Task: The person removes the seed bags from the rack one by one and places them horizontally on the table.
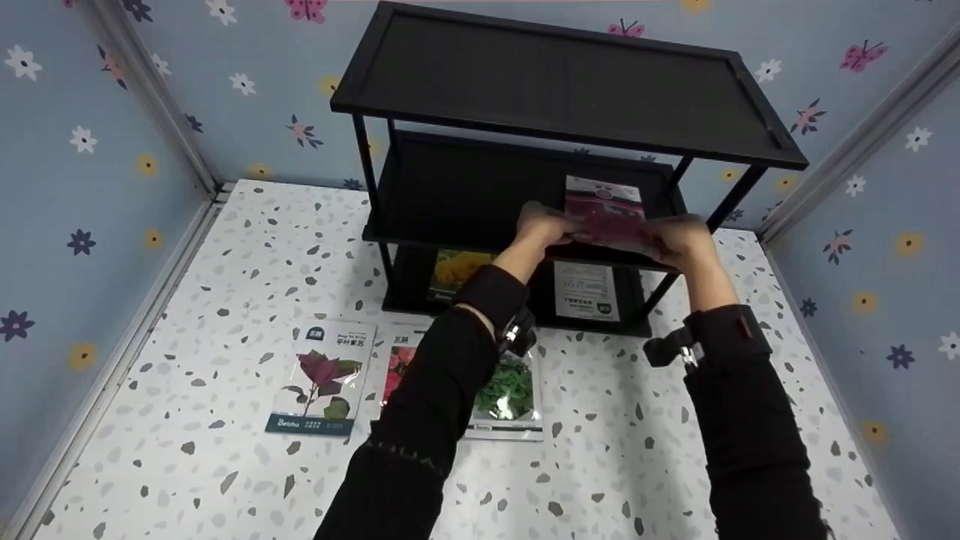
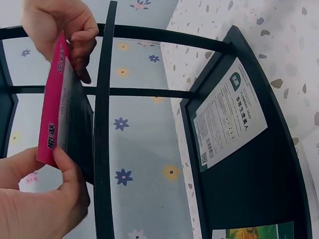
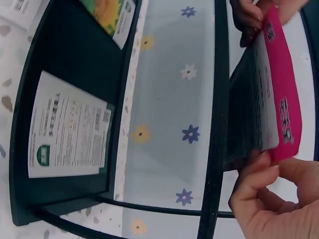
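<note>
Both arms reach forward over the speckled surface (image 1: 187, 480) to the middle level of the black shelf (image 1: 450, 187). The left hand (image 1: 544, 225) pinches the left edge of a pink seed packet (image 1: 606, 214) between thumb and fingers, and the right hand (image 1: 679, 236) pinches its right edge the same way. The packet sits at the shelf's middle level, towards the right. On the bottom level lie a white-backed packet (image 1: 586, 291) and a yellow-flower packet (image 1: 457, 271).
</note>
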{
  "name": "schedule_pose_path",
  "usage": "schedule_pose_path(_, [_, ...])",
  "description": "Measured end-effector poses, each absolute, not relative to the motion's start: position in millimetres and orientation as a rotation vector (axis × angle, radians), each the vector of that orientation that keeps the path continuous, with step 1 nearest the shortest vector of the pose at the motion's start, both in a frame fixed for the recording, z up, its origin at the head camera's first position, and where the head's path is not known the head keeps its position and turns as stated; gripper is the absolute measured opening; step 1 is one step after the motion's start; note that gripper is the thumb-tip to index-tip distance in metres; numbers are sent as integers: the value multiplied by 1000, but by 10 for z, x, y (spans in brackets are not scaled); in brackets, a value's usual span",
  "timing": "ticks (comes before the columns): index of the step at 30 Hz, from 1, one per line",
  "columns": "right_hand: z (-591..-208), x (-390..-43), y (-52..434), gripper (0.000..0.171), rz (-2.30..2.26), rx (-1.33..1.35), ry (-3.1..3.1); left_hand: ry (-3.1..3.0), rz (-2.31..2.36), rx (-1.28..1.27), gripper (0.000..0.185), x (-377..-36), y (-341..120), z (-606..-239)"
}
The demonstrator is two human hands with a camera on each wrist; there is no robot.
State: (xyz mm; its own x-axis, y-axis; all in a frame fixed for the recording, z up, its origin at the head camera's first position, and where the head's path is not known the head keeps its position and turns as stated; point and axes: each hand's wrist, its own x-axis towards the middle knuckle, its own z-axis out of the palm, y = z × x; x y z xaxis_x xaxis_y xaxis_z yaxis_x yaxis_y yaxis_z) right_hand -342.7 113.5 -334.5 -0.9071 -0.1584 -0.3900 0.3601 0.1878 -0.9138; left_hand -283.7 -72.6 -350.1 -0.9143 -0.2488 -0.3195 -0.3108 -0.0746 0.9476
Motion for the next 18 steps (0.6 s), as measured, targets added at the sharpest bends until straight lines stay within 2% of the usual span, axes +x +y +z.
schedule_pose_path(8, [-3341, -3215, 1177, 5, -1948, 51, 1957, 1815, 2443, -470, 31, -2622, -863, -3560])
schedule_pose_path(14, [-3406, -3002, 1159, 16, -2004, -74, 1932, 1821, 2505, -366, 30, -2360, -931, -3610])
schedule_pose_path(18, [-3488, -2830, 1150, 10, -2045, -124, 1903, 1816, 2526, -303, 32, -2129, -970, -3681])
